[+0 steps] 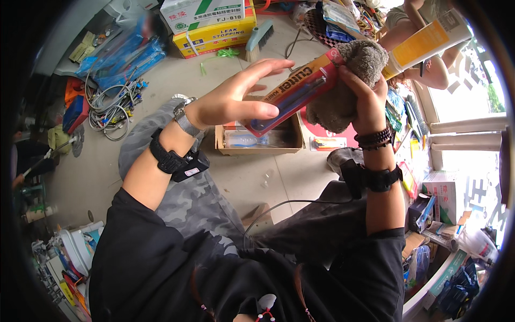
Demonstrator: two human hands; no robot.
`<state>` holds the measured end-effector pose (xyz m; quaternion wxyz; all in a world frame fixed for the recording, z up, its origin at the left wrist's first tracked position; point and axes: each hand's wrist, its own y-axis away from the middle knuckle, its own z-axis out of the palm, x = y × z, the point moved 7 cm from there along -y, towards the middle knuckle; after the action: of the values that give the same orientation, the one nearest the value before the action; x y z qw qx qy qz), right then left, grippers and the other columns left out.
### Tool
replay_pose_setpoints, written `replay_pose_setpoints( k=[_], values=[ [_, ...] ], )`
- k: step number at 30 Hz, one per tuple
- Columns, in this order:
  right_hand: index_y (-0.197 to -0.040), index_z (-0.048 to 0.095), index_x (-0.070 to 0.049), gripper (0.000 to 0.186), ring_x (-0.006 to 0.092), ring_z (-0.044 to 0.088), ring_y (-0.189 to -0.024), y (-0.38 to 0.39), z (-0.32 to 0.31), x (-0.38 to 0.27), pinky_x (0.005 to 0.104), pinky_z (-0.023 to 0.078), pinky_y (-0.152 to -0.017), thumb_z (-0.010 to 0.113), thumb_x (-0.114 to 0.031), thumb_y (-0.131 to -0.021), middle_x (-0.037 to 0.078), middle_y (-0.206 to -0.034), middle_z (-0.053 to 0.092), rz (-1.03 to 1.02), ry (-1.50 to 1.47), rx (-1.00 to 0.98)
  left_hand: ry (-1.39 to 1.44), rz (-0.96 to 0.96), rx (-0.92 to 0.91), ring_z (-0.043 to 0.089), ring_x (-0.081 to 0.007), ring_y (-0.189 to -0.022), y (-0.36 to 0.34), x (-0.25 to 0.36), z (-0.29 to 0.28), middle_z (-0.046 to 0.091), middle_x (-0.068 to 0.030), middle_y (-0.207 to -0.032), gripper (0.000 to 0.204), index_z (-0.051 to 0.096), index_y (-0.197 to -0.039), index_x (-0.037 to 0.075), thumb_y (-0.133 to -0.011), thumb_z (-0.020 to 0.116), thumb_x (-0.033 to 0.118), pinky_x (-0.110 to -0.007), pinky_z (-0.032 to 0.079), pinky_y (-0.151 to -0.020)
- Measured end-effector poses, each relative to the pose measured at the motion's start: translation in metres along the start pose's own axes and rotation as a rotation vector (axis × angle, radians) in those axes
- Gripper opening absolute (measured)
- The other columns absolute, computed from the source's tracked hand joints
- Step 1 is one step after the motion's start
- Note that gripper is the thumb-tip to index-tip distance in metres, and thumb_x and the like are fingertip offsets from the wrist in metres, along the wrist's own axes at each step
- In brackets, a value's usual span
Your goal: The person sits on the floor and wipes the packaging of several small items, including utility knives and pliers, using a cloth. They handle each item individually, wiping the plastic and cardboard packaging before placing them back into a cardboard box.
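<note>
My right hand [366,102] grips a grey fluffy cloth [362,58] together with the end of a red-and-orange carded pack [300,88] holding a blue knife. My left hand [240,97] has its fingers apart, with the thumb against the lower left part of that pack. Beneath the pack sits an open cardboard box [220,140] with clear-and-blue packages inside. A white-and-yellow tube [418,45] extends beyond the cloth at the upper right. Beside the box lies a small carded item [328,144] on a red surface.
Stacked white and yellow boxes [212,40] and a brush [257,40] stand at the top. Coiled hoses [110,110] and blue packages [123,59] lie left. Another person's bare arm and leg [432,75] are at upper right. Goods crowd both edges, and a cable [289,201] crosses between my legs.
</note>
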<state>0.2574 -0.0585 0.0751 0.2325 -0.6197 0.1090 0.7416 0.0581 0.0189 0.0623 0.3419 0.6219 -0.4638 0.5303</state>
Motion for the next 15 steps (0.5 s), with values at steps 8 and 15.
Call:
replay_pose_setpoints(
  k=[8, 15],
  values=[
    [-0.109, 0.06, 0.0, 0.032, 0.0153, 0.064, -0.09, 0.006, 0.02, 0.0, 0.0295, 0.052, -0.083, 0.072, -0.001, -0.079, 0.006, -0.101, 0.067, 0.042, -0.086, -0.124, 0.681, 0.025, 0.033, 0.026, -0.0204, -0.139, -0.01, -0.01, -0.003, 0.032, -0.0112, -0.148, 0.093, 0.026, -0.148, 0.002, -0.086, 0.045, 0.069, -0.04, 0.028, -0.111],
    [-0.115, 0.055, 0.0, 0.046, 0.0172, 0.064, -0.091, 0.022, 0.053, 0.019, 0.0322, 0.052, -0.084, 0.078, -0.001, -0.075, 0.007, -0.101, 0.065, 0.184, -0.148, -0.287, 0.678, -0.245, -0.244, 0.053, -0.0173, -0.115, -0.016, -0.036, 0.044, 0.052, -0.0075, -0.131, 0.08, 0.037, -0.142, 0.008, -0.09, 0.033, 0.069, -0.034, 0.046, -0.096]
  ],
)
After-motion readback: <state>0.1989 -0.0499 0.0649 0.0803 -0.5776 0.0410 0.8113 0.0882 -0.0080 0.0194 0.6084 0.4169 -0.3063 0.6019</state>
